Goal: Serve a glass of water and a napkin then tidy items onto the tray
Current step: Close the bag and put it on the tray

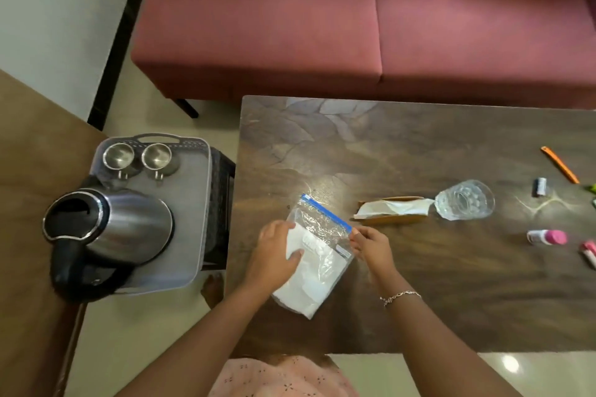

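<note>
A clear zip bag (317,256) with a blue seal strip and white napkins inside lies on the dark wooden table (419,300). My left hand (277,255) rests on its left side with the thumb over the plastic. My right hand (371,243) pinches the bag's right corner at the end of the blue strip. A clear glass (464,200) with water stands to the right, beside a white napkin lying on a brown holder (392,211). The grey tray (190,213) sits on a stand to the left.
On the tray are a steel kettle (113,229) and two steel cups (138,156). At the table's right end lie an orange stick (559,168), a small grey vial (541,186) and pink-capped bottles (546,237). A red sofa (354,19) stands behind the table.
</note>
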A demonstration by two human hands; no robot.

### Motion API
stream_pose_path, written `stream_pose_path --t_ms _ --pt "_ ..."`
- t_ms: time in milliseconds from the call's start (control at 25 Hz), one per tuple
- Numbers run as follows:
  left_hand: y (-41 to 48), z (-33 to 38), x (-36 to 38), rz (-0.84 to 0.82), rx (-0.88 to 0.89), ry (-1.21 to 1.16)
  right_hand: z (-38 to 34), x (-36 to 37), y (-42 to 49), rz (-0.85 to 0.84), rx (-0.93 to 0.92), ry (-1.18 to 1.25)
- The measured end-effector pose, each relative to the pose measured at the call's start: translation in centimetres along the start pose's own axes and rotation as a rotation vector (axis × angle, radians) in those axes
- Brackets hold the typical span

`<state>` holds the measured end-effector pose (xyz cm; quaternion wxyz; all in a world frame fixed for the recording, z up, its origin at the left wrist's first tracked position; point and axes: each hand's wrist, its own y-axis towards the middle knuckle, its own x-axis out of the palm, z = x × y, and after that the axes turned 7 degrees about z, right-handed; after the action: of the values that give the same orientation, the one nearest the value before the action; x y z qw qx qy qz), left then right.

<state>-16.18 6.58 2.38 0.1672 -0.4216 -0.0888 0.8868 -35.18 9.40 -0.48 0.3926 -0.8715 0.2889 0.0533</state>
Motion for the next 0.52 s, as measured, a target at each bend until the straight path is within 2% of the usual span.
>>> stream_pose_path --t_ms 120,200,360,520 --pt "-1.1 0.1 2.8 -0.199 -0.025 0.153 2.1 -1.7 0.6 0.043 0.19 0.052" --pt "-1.5 0.0 3.5 -0.256 -0.078 0.204 3.0 -1.9 0.8 0.012 0.364 0.124" --pt "-1.4 -0.6 3.3 -0.222 -0.163 0.21 4.1 -0.8 0.2 -0.125 0.595 0.179" --pt "-1.0 -1.7 2.5 -0.168 -0.213 0.187 5.1 0.9 -0.3 -0.089 0.651 0.161"
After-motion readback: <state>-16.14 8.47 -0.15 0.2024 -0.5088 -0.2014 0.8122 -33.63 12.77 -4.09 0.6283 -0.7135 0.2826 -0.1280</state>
